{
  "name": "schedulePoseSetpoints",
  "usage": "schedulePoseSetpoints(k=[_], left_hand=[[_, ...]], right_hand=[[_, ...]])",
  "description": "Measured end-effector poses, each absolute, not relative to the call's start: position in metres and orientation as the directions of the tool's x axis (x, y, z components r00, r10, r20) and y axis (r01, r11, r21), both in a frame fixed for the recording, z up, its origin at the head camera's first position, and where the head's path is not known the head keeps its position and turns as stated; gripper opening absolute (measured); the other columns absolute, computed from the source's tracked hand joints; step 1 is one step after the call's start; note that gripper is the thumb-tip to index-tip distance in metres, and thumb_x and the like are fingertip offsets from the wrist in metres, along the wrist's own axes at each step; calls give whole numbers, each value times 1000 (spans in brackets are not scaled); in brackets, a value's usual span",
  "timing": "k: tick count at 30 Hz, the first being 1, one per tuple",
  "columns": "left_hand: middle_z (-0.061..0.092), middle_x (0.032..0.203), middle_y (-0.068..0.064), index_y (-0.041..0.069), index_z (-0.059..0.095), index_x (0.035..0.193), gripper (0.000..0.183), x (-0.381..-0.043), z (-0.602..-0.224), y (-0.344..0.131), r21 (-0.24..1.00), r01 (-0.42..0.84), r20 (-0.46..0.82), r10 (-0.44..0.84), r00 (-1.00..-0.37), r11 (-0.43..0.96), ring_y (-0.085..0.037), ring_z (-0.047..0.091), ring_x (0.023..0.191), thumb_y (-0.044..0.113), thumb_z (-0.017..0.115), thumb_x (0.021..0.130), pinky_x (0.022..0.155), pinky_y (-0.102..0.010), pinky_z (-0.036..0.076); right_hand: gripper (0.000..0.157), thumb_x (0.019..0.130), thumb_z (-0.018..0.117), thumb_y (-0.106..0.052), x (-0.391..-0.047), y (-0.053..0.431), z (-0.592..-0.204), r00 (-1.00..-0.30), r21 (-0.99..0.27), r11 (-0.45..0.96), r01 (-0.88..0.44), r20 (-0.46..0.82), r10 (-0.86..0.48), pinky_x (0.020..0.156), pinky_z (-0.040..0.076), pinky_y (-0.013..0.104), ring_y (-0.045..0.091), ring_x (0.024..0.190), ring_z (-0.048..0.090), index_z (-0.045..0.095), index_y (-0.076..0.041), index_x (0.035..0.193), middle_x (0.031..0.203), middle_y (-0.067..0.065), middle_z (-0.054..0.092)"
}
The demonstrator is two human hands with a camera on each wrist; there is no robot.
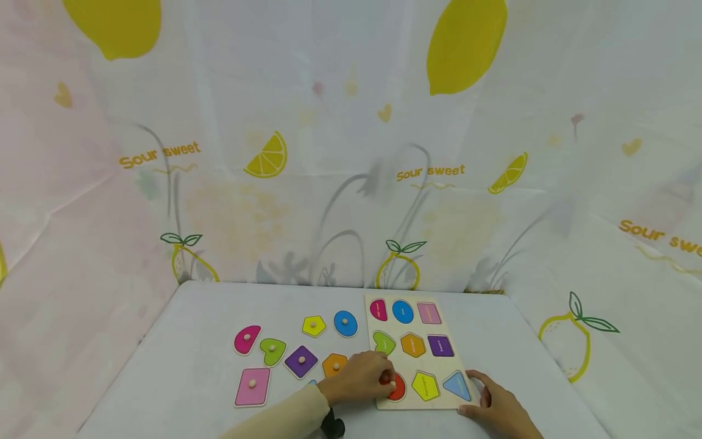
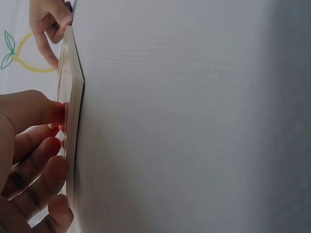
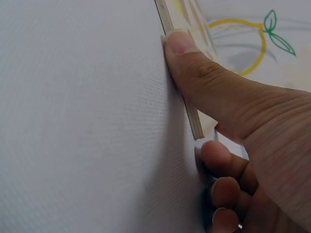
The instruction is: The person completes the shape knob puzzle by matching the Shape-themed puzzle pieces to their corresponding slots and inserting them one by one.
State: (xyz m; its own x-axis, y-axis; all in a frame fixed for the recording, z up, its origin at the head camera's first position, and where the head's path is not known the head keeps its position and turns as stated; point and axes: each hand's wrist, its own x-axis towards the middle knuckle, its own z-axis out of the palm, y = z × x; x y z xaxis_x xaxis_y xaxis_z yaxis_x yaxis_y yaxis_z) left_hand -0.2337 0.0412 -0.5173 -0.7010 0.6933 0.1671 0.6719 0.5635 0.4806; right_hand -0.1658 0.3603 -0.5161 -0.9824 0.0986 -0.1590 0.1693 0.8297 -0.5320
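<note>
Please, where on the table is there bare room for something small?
The white table is bare left of the knobbed pink square and magenta half-circle, and right of the pale wooden board beyond the right hand. It is crowded between these pieces and the board: knobbed purple square, knobbed orange hexagon, the left hand.

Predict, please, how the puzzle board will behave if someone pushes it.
The board is likely stiff: its edge looks straight. Thin and broad, it should slide rather than tip. The right hand at its corner may resist.
</note>
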Motion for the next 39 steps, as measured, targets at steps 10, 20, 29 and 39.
schedulePoseSetpoints(k=[10, 20, 29, 39], left_hand=[[54, 77, 16, 21, 76, 91, 12, -235, -512, 33, 510, 686, 179, 715, -676, 520, 2, 48, 72, 33, 78, 93, 64, -16, 42], [58, 82, 19, 22, 75, 98, 10, -255, -509, -10, 583, 628, 209, 652, -729, 516, 1, 52, 75, 29, 78, 93, 68, -17, 47], [60, 83, 16, 11, 75, 113, 26, -273, -506, -58, 609, 592, 253, 578, -776, 528, -3, 52, 68, 28, 79, 93, 60, -21, 49], [61, 82, 14, 13, 75, 108, 19, -293, -511, -104, 628, 535, 296, 462, -836, 565, -6, 54, 70, 24, 79, 93, 65, -24, 49]], right_hand=[[88, 71, 92, -47, -166, 361, -518, -985, -529, 834, 155, -148, 88, 59, 32, 28, 16, 65, 44, 57, -6, 140, 72, 2, 46], [90, 69, 92, -50, -165, 361, -517, -985, -530, 833, 160, -140, 100, 59, 31, 28, 16, 65, 44, 58, -6, 140, 73, 2, 47], [91, 70, 91, -52, -165, 362, -521, -984, -524, 836, 163, -150, 98, 60, 31, 29, 17, 66, 44, 58, -5, 140, 73, 2, 46], [92, 69, 91, -54, -164, 360, -519, -983, -525, 834, 171, -153, 105, 60, 31, 30, 17, 66, 44, 58, -5, 139, 73, 2, 46]])
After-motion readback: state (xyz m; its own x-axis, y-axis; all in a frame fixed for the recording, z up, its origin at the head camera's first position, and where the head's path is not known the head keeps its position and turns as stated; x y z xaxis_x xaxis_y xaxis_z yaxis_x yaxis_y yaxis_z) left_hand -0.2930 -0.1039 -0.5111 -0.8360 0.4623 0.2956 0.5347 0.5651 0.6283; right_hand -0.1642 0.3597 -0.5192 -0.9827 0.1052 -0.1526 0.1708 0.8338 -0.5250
